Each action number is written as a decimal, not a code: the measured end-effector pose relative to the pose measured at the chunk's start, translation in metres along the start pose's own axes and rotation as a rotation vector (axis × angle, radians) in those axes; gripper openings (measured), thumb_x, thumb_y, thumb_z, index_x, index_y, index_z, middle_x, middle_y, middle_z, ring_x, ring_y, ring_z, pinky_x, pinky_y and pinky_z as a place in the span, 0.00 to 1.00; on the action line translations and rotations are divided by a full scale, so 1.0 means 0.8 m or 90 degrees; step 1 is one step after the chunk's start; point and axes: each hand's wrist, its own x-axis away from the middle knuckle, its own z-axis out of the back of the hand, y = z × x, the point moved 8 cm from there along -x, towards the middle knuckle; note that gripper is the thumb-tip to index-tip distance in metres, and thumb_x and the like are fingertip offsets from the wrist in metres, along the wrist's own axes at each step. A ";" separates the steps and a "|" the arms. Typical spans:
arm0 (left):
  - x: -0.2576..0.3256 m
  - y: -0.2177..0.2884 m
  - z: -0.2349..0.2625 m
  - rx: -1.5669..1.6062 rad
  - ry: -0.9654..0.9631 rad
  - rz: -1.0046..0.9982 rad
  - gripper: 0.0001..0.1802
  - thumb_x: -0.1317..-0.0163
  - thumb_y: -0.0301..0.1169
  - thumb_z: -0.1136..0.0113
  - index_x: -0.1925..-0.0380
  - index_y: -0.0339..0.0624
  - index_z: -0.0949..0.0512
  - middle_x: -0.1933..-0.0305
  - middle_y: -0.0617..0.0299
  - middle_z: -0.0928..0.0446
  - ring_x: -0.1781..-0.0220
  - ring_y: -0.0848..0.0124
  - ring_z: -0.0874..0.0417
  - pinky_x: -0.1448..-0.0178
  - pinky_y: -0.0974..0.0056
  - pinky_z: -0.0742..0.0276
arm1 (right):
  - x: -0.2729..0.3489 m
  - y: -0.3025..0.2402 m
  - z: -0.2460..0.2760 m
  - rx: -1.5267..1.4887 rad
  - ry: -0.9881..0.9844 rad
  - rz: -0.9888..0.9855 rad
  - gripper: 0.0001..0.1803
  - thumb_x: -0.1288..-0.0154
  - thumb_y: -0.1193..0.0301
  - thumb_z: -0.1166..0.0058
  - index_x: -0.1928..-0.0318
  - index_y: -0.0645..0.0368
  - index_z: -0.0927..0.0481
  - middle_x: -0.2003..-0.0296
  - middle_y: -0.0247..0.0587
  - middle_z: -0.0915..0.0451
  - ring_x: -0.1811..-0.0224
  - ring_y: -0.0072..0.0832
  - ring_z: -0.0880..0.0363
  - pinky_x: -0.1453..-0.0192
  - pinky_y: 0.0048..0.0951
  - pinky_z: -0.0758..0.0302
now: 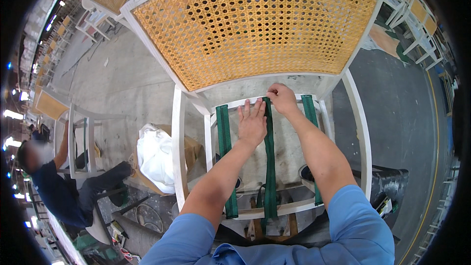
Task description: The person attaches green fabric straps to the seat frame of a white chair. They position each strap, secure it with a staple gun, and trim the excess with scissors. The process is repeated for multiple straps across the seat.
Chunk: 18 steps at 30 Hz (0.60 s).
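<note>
Head view, strap [270,162], white bag [156,157], co-worker [61,194] (seated)

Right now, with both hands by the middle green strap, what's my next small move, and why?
I'd probably flatten the middle strap near the far rail with your right hand: there it looks narrower than the left strap and right strap, which lie broad.

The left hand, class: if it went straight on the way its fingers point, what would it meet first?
In the picture, the lower edge of the cane backrest comes next beyond the left hand's fingertips. Depth is unclear, though; it might pass underneath instead.
</note>
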 end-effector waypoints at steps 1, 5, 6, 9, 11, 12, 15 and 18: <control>-0.001 0.000 0.000 -0.004 -0.004 0.006 0.31 0.26 0.40 0.47 0.25 0.47 0.33 0.18 0.62 0.40 0.17 0.45 0.45 0.16 0.34 0.56 | 0.010 -0.005 0.015 -0.089 0.079 0.066 0.10 0.33 0.65 0.36 0.54 0.55 0.14 0.59 0.45 0.15 0.56 0.40 0.15 0.52 0.41 0.21; -0.004 -0.002 -0.005 -0.012 -0.054 0.032 0.31 0.27 0.39 0.47 0.25 0.49 0.33 0.18 0.64 0.39 0.17 0.46 0.43 0.17 0.32 0.57 | 0.125 0.030 0.046 -0.168 0.197 0.025 0.11 0.31 0.68 0.37 0.55 0.63 0.16 0.66 0.44 0.15 0.65 0.31 0.18 0.59 0.32 0.23; -0.005 0.000 0.001 -0.001 -0.015 0.024 0.31 0.27 0.40 0.47 0.24 0.50 0.34 0.18 0.64 0.39 0.16 0.47 0.45 0.17 0.31 0.59 | 0.171 0.037 0.045 -0.229 0.163 0.012 0.11 0.30 0.67 0.38 0.56 0.63 0.16 0.68 0.40 0.16 0.66 0.28 0.20 0.59 0.31 0.24; -0.006 0.000 -0.001 0.011 -0.027 0.034 0.32 0.27 0.40 0.48 0.24 0.50 0.36 0.18 0.65 0.40 0.16 0.47 0.46 0.17 0.30 0.61 | 0.323 0.056 0.043 -0.309 0.027 -0.118 0.12 0.27 0.66 0.39 0.57 0.65 0.16 0.72 0.31 0.19 0.69 0.18 0.24 0.63 0.26 0.26; -0.004 0.001 -0.004 -0.013 -0.049 0.045 0.33 0.28 0.40 0.45 0.24 0.51 0.34 0.19 0.65 0.37 0.18 0.46 0.42 0.18 0.28 0.57 | 0.421 0.062 0.054 -0.369 -0.075 -0.220 0.10 0.27 0.69 0.39 0.57 0.65 0.15 0.71 0.32 0.18 0.69 0.18 0.23 0.63 0.24 0.26; -0.004 0.002 -0.004 -0.014 -0.054 0.050 0.34 0.29 0.40 0.45 0.24 0.52 0.35 0.18 0.66 0.38 0.17 0.47 0.43 0.19 0.27 0.57 | 0.459 0.055 0.070 -0.381 -0.135 -0.188 0.10 0.27 0.70 0.39 0.57 0.66 0.15 0.70 0.33 0.17 0.68 0.18 0.22 0.62 0.23 0.25; -0.002 0.006 -0.002 -0.022 -0.073 0.068 0.34 0.29 0.40 0.45 0.23 0.52 0.37 0.18 0.67 0.40 0.17 0.47 0.44 0.19 0.27 0.58 | 0.563 0.073 0.139 -0.462 -0.276 -0.305 0.07 0.29 0.73 0.38 0.59 0.66 0.15 0.68 0.37 0.15 0.66 0.19 0.19 0.59 0.23 0.21; -0.002 0.010 0.002 -0.019 -0.092 0.084 0.34 0.28 0.40 0.46 0.23 0.52 0.38 0.17 0.68 0.43 0.16 0.48 0.46 0.19 0.26 0.58 | 0.613 0.142 0.256 -0.396 -0.084 -0.400 0.05 0.32 0.75 0.37 0.60 0.65 0.15 0.71 0.37 0.15 0.71 0.23 0.17 0.65 0.26 0.19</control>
